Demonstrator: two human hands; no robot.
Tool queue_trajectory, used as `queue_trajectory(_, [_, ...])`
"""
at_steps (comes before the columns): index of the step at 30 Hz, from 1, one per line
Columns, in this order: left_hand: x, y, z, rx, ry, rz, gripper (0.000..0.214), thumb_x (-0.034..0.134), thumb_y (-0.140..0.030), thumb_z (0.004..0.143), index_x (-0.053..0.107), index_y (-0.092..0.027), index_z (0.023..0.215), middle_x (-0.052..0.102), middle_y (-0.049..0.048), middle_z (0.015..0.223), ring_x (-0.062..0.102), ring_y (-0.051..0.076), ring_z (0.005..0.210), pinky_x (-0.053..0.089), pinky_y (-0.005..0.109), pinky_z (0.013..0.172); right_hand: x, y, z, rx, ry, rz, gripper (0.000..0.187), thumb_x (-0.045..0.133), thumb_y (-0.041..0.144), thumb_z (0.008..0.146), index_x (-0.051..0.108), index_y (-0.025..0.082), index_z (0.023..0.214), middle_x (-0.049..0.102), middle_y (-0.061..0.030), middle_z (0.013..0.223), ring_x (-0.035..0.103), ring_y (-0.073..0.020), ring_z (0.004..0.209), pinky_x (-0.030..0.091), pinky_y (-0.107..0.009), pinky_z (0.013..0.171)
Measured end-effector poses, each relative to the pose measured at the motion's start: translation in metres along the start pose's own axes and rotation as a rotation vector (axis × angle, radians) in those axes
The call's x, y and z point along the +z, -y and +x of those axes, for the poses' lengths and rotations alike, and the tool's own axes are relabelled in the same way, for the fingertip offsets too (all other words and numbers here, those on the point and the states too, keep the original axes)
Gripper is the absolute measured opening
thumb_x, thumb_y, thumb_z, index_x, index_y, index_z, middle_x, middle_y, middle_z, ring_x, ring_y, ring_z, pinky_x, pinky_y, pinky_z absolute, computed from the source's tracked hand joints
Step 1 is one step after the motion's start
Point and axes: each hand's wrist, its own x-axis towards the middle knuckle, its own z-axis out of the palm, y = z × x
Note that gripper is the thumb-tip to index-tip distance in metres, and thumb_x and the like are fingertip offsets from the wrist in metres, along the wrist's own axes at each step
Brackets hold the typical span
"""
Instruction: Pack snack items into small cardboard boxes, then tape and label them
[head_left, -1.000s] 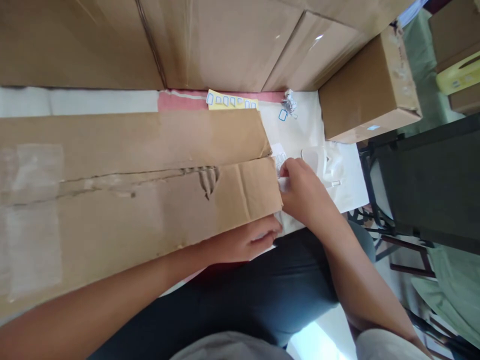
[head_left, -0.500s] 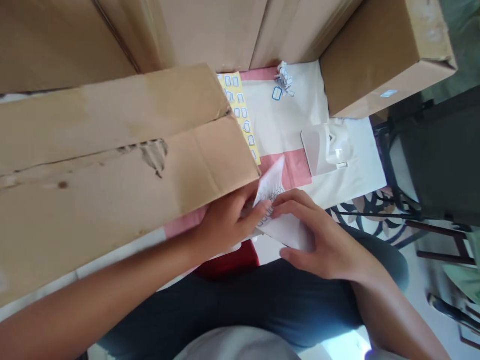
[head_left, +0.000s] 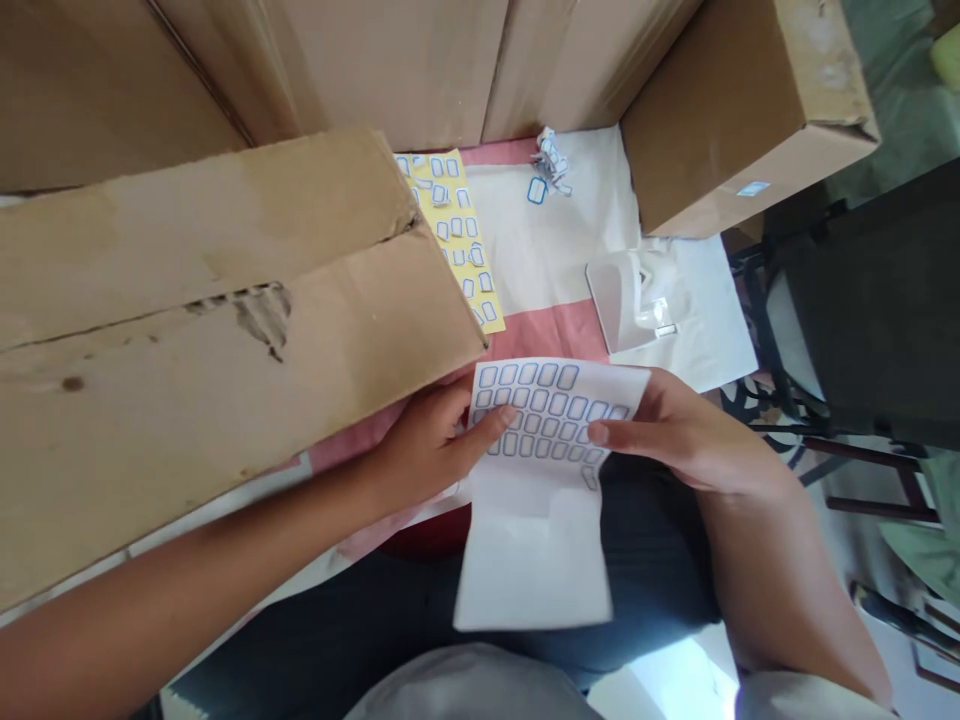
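Observation:
A white sticker sheet (head_left: pixel 536 545) hangs between my hands above my lap, with rows of blue-outlined labels on its upper half and a blank lower half. My left hand (head_left: pixel 442 435) pinches its left edge, thumb on top and the other fingers partly hidden behind. On the right edge, my right hand (head_left: pixel 675 430) grips the sheet with the thumb on the front and fingers behind it. Beyond the sheet, a yellow sheet (head_left: pixel 491 312) dotted with similar labels lies on the table, partly covered by a cardboard box (head_left: pixel 375 340).
More cardboard boxes (head_left: pixel 390 70) line the back, and another box (head_left: pixel 720 110) stands at the right. A white plastic holder (head_left: pixel 622 300) and a crumpled bunch of labels (head_left: pixel 551 160) rest on the pink-and-white cloth (head_left: pixel 540 260). A dark chair (head_left: pixel 870 310) is at the right.
The white sheet, tilted and folded before, is now spread flat facing me with its lower half hanging down. My right hand has shifted to its right edge.

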Motion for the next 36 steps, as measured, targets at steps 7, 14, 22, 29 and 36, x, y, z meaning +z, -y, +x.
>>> queue_trajectory(7, [0.012, 0.002, -0.001, 0.300, -0.110, 0.248, 0.079, 0.069, -0.032, 0.092, 0.025, -0.029, 0.158, 0.057, 0.0134, 0.148, 0.054, 0.029, 0.139, 0.050, 0.049, 0.114, 0.008, -0.008, 0.012, -0.008, -0.205, -0.032, 0.026, 0.081, 0.041, 0.083, 0.079, 0.023, 0.102, 0.078, -0.0036, 0.085, 0.074, -0.0255, 0.077, 0.062, -0.036, 0.068])
queue_trajectory(14, [0.020, -0.003, -0.003, 0.471, -0.164, 0.558, 0.057, 0.065, -0.037, 0.096, 0.042, -0.029, 0.147, 0.035, 0.0164, 0.165, 0.042, 0.034, 0.149, 0.049, 0.052, 0.114, 0.005, -0.006, 0.008, -0.032, -0.126, -0.175, 0.019, 0.077, 0.036, 0.086, 0.071, 0.022, 0.097, 0.072, -0.0017, 0.079, 0.068, -0.0201, 0.068, 0.055, -0.029, 0.055])
queue_trajectory(22, [0.015, -0.004, -0.001, 0.530, -0.124, 0.617, 0.047, 0.056, -0.040, 0.100, 0.052, -0.020, 0.143, 0.056, 0.0140, 0.151, 0.052, 0.029, 0.140, 0.045, 0.047, 0.117, 0.015, -0.002, 0.004, -0.058, -0.043, -0.231, 0.017, 0.081, 0.036, 0.082, 0.075, 0.025, 0.095, 0.071, -0.0004, 0.078, 0.066, -0.0212, 0.068, 0.055, -0.032, 0.058])
queue_trajectory(29, [0.015, -0.004, -0.001, 0.550, -0.129, 0.633, 0.039, 0.052, -0.034, 0.103, 0.060, -0.015, 0.137, 0.072, 0.0092, 0.129, 0.066, 0.023, 0.114, 0.048, 0.039, 0.103, 0.012, -0.010, -0.004, -0.195, -0.118, -0.368, 0.008, 0.080, 0.032, 0.084, 0.081, 0.029, 0.091, 0.072, -0.0015, 0.076, 0.070, -0.0281, 0.085, 0.058, -0.036, 0.069])
queue_trajectory(36, [0.013, -0.005, -0.002, 0.555, -0.135, 0.586, 0.037, 0.047, -0.032, 0.103, 0.063, -0.017, 0.133, 0.073, 0.0074, 0.124, 0.066, 0.021, 0.108, 0.049, 0.039, 0.098, 0.015, -0.016, -0.007, -0.360, -0.169, -0.454, 0.032, 0.076, 0.022, 0.087, 0.078, 0.035, 0.116, 0.077, 0.0017, 0.087, 0.072, -0.0230, 0.085, 0.060, -0.032, 0.071])
